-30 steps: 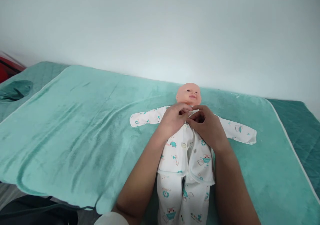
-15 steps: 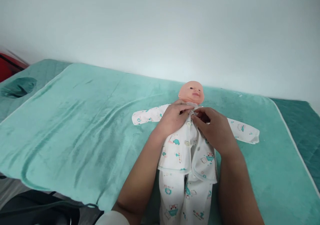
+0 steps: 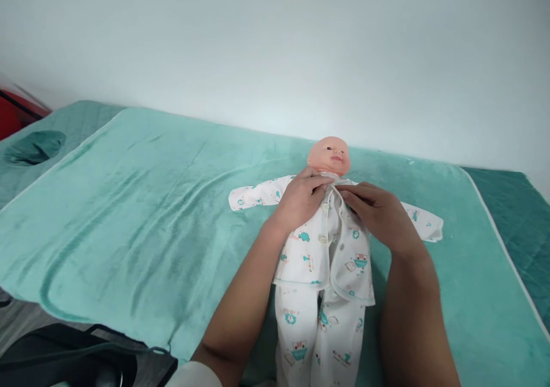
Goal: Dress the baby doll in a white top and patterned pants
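Observation:
A baby doll (image 3: 330, 153) lies on its back, dressed in a white printed shirt (image 3: 303, 265) and matching trousers (image 3: 296, 332). My left hand (image 3: 303, 198) is closed on the shirt's front edge just below the collar. Opposite it, my right hand (image 3: 382, 210) pinches the other front edge near the neck. Below my fingers the two front panels part slightly, with pale buttons showing along one edge. The doll's sleeves stretch out to both sides. My fingers partly hide the top of the opening.
A green plush blanket (image 3: 129, 215) with folds covers the bed, which has a face hole (image 3: 34, 146) at the far left. Behind it rises a white wall (image 3: 275, 49). A black object (image 3: 64, 358) stands on the floor at the lower left.
My right hand has shifted slightly right and its fingers have straightened, drawing its shirt edge a little away from the other. My left hand stays almost in place.

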A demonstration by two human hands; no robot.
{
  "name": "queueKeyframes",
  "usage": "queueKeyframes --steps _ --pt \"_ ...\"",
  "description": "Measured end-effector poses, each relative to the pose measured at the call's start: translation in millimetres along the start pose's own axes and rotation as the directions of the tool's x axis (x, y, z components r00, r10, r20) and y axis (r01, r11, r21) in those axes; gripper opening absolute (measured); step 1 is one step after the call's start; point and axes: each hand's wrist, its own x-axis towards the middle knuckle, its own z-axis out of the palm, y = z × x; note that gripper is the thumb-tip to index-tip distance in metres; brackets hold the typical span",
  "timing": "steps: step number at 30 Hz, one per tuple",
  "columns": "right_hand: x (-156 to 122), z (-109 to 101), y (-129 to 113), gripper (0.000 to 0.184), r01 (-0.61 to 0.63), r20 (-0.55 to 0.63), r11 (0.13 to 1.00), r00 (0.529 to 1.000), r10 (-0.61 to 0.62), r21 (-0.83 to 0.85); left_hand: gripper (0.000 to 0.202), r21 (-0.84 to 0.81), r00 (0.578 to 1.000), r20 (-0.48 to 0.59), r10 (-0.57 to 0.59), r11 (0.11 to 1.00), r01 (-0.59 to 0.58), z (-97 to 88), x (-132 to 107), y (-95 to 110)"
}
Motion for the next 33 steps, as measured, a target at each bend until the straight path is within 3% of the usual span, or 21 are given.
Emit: queueKeyframes --steps 7,12,15,25,33 --pt "-0.3 6.4 0.4 0.034 0.06 0.008 0.994 0.998 -0.059 -0.09 0.03 0.09 1.0 -0.011 0.007 0.996 -0.006 2.2 -1.5 2.5" --pt "6.5 13.6 12.3 0.034 -0.054 -0.012 0.988 0.998 0.057 0.147 0.032 0.093 0.998 -0.035 0.048 0.995 -0.044 5.4 -5.5 -0.4" --pt "9.4 19.3 18.2 0.032 -0.053 -0.069 0.969 0.995 0.071 0.24 0.031 0.08 0.994 -0.065 0.085 0.994 -0.08 7.4 -8.7 -4.0" --pt "-10.1 13.1 4.3 0.036 -0.05 -0.152 0.997 0.987 0.057 0.055 0.026 0.014 0.981 -0.14 0.136 0.991 -0.136 8.1 -25.0 -8.3" --pt "-36.9 17.5 -34.1 0.031 -0.087 -0.122 0.938 0.991 0.048 -0.335 0.006 -0.01 0.986 -0.129 0.106 0.994 -0.108 0.3 -33.2 2.6"
